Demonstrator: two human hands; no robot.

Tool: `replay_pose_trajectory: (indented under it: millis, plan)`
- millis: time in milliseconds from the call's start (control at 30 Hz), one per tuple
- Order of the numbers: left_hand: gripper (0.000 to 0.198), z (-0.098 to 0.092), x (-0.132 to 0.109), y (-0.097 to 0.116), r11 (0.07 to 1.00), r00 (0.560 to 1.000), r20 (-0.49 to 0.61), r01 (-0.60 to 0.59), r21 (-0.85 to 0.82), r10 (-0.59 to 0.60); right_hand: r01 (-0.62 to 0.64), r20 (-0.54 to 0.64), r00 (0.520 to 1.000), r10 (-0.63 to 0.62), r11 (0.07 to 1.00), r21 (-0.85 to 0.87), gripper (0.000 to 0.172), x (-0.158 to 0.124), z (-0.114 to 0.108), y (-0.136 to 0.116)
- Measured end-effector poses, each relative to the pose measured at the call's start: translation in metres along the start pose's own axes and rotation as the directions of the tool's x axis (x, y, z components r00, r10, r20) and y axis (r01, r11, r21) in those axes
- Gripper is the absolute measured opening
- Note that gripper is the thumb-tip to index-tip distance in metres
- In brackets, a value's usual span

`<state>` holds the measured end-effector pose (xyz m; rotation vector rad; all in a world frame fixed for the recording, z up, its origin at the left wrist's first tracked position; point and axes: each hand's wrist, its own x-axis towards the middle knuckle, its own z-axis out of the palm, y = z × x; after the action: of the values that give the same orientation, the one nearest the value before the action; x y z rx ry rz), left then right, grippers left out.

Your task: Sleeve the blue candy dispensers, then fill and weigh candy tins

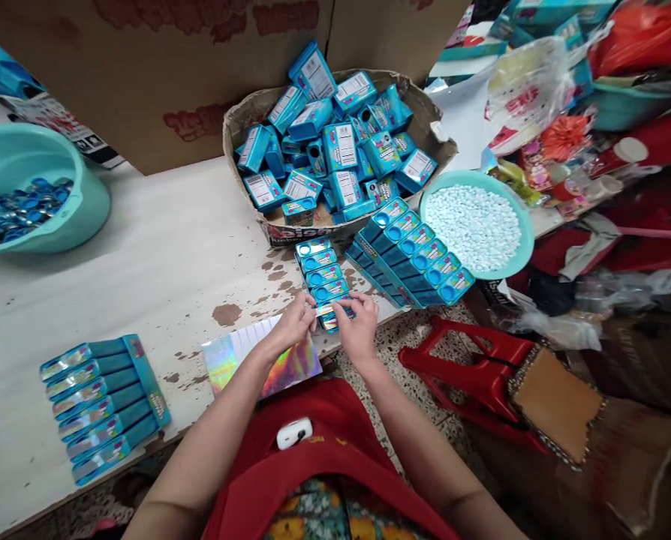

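My left hand point(293, 324) and my right hand point(359, 325) meet at the table's front edge, both pinching a small shiny strip point(325, 308) over the nearest small blue box point(335, 315). That box ends a short row of blue boxes point(320, 270) with open tops. A holographic sticker sheet point(268, 360) lies under my left wrist. A longer row of open blue boxes point(411, 251) runs diagonally to the right.
A cardboard tray point(425, 112) piled with blue boxes stands behind. A teal bowl point(524, 225) holds white pellets; another teal bowl point(88, 202) at left holds blue caps. Sealed boxes point(104, 405) lie at front left. A red stool point(476, 375) sits on the floor.
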<state>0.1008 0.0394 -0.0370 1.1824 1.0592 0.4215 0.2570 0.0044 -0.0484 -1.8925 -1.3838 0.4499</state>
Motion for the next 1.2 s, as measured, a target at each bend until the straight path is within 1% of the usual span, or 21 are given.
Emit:
replay_pose_trajectory:
  millis: [33,100,167,300,367,433,500,533,600,633,667,700,733,767,833,900,967,1000,1067,1167,1200]
  plan:
    - [0.017,0.003,0.006,-0.004,1.000,1.000,-0.014,-0.009,-0.011,0.009,-0.029,-0.014,0.999,0.029,1.000,0.006,0.011,0.002,0.002,0.003]
    - [0.015,0.011,0.014,-0.015,0.999,0.998,-0.056,-0.023,-0.038,0.021,-0.106,-0.042,0.993,0.108,0.994,0.034,0.018,0.004,0.006,0.007]
    - [0.014,0.021,0.019,-0.029,1.000,0.993,-0.118,0.000,-0.011,-0.002,-0.153,-0.045,0.987,0.157,0.985,0.078,0.023,0.005,0.009,0.011]
    - [0.016,0.040,0.022,-0.053,0.976,0.960,-0.278,0.088,0.201,-0.030,-0.168,-0.012,0.985,0.171,0.977,0.130,0.016,0.008,0.012,0.022]
    - [0.020,0.036,0.016,-0.059,0.945,0.946,-0.324,0.128,0.302,-0.024,-0.187,0.011,0.982,0.187,0.973,0.139,0.017,0.011,0.011,0.026]
    - [0.024,0.016,-0.001,-0.062,0.898,0.942,-0.337,0.153,0.412,-0.005,-0.196,0.034,0.981,0.193,0.968,0.153,0.019,0.012,0.006,0.024]
    - [0.026,-0.020,-0.030,-0.066,0.800,0.931,-0.363,0.194,0.567,0.031,-0.149,-0.027,0.988,0.153,0.982,0.120,0.020,0.008,0.000,0.015]
    - [0.029,-0.041,-0.048,-0.070,0.725,0.916,-0.398,0.244,0.644,0.045,-0.092,-0.083,0.992,0.099,0.992,0.083,0.021,0.003,-0.003,0.007]
    - [0.039,-0.080,-0.082,-0.080,0.537,0.860,-0.510,0.426,0.728,0.009,0.075,-0.151,0.986,-0.072,0.997,0.017,0.024,-0.013,-0.004,-0.014]
    - [0.042,-0.095,-0.097,-0.086,0.460,0.830,-0.557,0.502,0.732,-0.021,0.167,-0.123,0.979,-0.164,0.986,0.015,0.025,-0.023,0.000,-0.025]
    - [0.039,-0.107,-0.108,-0.092,0.411,0.803,-0.594,0.557,0.722,-0.046,0.249,-0.056,0.968,-0.246,0.968,0.043,0.024,-0.035,0.007,-0.036]
    - [0.032,-0.114,-0.117,-0.097,0.398,0.786,-0.615,0.586,0.706,-0.066,0.310,0.036,0.949,-0.315,0.946,0.091,0.023,-0.047,0.017,-0.046]
    - [0.024,-0.118,-0.123,-0.101,0.421,0.779,-0.621,0.594,0.686,-0.086,0.350,0.136,0.920,-0.368,0.926,0.140,0.021,-0.059,0.030,-0.055]
    - [0.018,-0.118,-0.126,-0.104,0.474,0.777,-0.620,0.588,0.655,-0.107,0.371,0.234,0.884,-0.405,0.912,0.178,0.022,-0.069,0.045,-0.062]
    - [0.019,-0.114,-0.129,-0.104,0.608,0.784,-0.605,0.549,0.573,-0.139,0.405,0.391,0.801,-0.452,0.892,0.202,0.031,-0.086,0.079,-0.073]
    - [0.022,-0.108,-0.131,-0.100,0.723,0.804,-0.581,0.473,0.503,-0.122,0.478,0.504,0.706,-0.497,0.860,0.177,0.045,-0.098,0.109,-0.078]
    - [0.023,-0.105,-0.134,-0.094,0.784,0.807,-0.584,0.414,0.462,-0.083,0.569,0.582,0.614,-0.533,0.810,0.142,0.056,-0.108,0.129,-0.079]
    - [0.023,-0.104,-0.135,-0.093,0.803,0.802,-0.593,0.401,0.440,-0.076,0.604,0.607,0.580,-0.543,0.787,0.126,0.059,-0.113,0.134,-0.078]
    - [0.022,-0.104,-0.136,-0.092,0.825,0.783,-0.615,0.406,0.392,-0.094,0.653,0.634,0.540,-0.553,0.751,0.099,0.059,-0.122,0.137,-0.071]
    - [0.022,-0.105,-0.132,-0.096,0.829,0.746,-0.653,0.443,0.340,-0.131,0.697,0.640,0.503,-0.581,0.710,0.096,0.050,-0.131,0.128,-0.059]
    - [0.022,-0.105,-0.130,-0.099,0.827,0.739,-0.659,0.453,0.333,-0.140,0.699,0.632,0.504,-0.589,0.708,0.102,0.045,-0.130,0.123,-0.057]
